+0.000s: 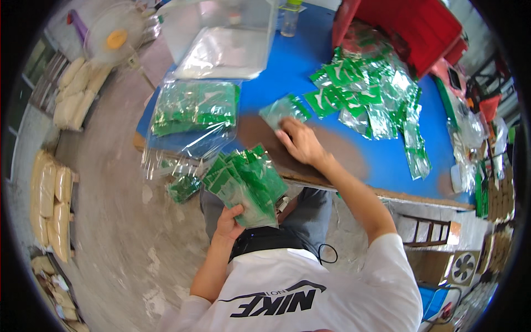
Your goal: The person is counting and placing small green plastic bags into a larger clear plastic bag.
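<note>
The left hand (229, 222) gripped a fanned stack of green-and-clear packets (249, 185) at its lower end, thumb on top, in front of the near table edge and above the lap. The right hand (298, 143) was positioned over the worn brown area of the blue table (260, 83), fingers curled at the near end of a single packet (286, 110); whether the fingers had closed on it could not be determined. The single packet lay between two groups. To its right, a loose heap of packets (359, 91) extended from the mouth of a red bin (426, 33), which was tipped toward the person. To its left, a clear plastic bag (191, 138) held further green packets (193, 108) near the table edge. A translucent box (221, 50) stood behind the bag, with a small bottle (290, 21) to its right.
</note>
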`<move>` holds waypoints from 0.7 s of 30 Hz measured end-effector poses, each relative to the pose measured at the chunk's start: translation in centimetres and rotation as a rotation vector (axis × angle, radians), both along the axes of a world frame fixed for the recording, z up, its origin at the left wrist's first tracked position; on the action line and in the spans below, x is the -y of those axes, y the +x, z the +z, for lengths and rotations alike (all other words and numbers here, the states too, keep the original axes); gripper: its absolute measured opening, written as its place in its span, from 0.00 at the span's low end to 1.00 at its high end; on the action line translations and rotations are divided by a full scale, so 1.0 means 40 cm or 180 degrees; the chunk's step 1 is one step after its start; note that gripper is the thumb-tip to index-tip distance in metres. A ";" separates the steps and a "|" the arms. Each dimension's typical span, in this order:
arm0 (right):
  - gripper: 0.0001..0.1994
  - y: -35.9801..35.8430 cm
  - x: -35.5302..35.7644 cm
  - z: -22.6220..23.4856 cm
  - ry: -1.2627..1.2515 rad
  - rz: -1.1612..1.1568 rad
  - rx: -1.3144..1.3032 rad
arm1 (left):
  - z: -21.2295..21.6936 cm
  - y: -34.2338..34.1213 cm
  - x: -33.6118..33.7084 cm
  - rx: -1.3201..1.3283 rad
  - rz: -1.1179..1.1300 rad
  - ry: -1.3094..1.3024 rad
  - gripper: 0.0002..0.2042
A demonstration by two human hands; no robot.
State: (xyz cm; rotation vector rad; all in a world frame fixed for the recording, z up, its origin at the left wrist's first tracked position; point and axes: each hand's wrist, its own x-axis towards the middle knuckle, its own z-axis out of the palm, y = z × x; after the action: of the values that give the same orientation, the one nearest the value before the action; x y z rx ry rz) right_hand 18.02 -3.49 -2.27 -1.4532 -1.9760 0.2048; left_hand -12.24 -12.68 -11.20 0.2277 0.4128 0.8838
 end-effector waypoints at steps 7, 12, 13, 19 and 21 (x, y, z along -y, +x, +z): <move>0.22 -0.089 0.161 0.005 -0.1580 0.0767 -0.3300 | 0.022 -0.006 -0.024 -0.0250 -0.0218 0.0045 0.29; 0.56 -0.100 0.222 0.083 -0.1875 -0.0334 -0.2820 | 0.115 0.066 -0.016 -0.0543 -0.0010 0.0492 0.31; 0.56 -0.084 0.232 0.087 -0.1856 -0.0305 -0.2840 | 0.137 0.082 -0.022 -0.0568 0.0001 0.0519 0.31; 0.77 -0.002 0.217 0.251 -0.0968 0.0515 -0.2350 | 0.313 0.193 -0.196 -0.2262 0.0344 0.3003 0.26; 0.75 0.024 0.208 0.243 -0.0842 0.0255 -0.1689 | 0.370 0.229 -0.249 -0.2468 0.0210 0.4107 0.23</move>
State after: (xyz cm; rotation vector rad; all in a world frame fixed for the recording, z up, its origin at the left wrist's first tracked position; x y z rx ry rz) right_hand 18.99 -11.82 7.44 -1.3035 -1.6081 0.8246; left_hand -3.07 -2.70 3.59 1.7867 0.5049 1.0010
